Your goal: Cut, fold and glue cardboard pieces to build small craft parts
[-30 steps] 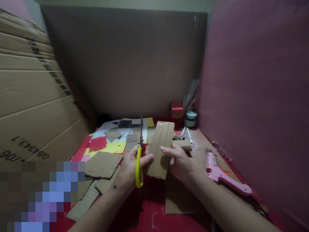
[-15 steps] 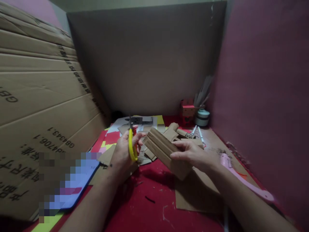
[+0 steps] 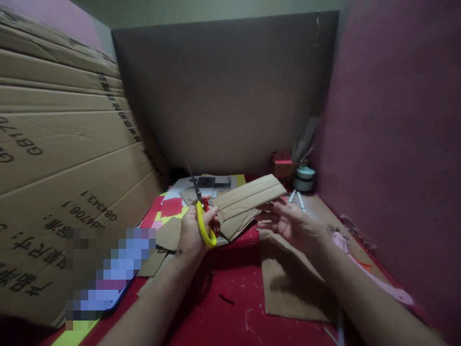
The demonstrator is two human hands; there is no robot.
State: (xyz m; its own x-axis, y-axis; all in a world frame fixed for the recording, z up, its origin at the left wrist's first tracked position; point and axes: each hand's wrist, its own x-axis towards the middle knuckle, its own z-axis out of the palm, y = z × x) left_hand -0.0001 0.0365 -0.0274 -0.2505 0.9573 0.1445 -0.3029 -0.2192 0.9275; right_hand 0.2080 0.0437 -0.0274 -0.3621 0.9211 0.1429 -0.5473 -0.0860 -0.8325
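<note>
left hand [image 3: 194,229] gripping yellow-handled scissors [image 3: 200,216] and a cardboard strip [image 3: 252,196], right hand [image 3: 290,225] with fingers parted beside the strip, carton [image 3: 61,144] left of the grip reading "GB4343.1"

This looked like a cramped craft corner, though whether in a home or a classroom I couldn't tell. A pink wall [image 3: 396,120], a grey wall [image 3: 226,96] and a big printed cardboard sheet [image 3: 54,120] hemmed in the red-covered worktop [image 3: 212,293]. Red paper [image 3: 171,207], a flat cardboard piece [image 3: 283,288], yellow-handled scissors [image 3: 199,220] and a pink glue gun [image 3: 391,289] marked it as a making spot.
</note>
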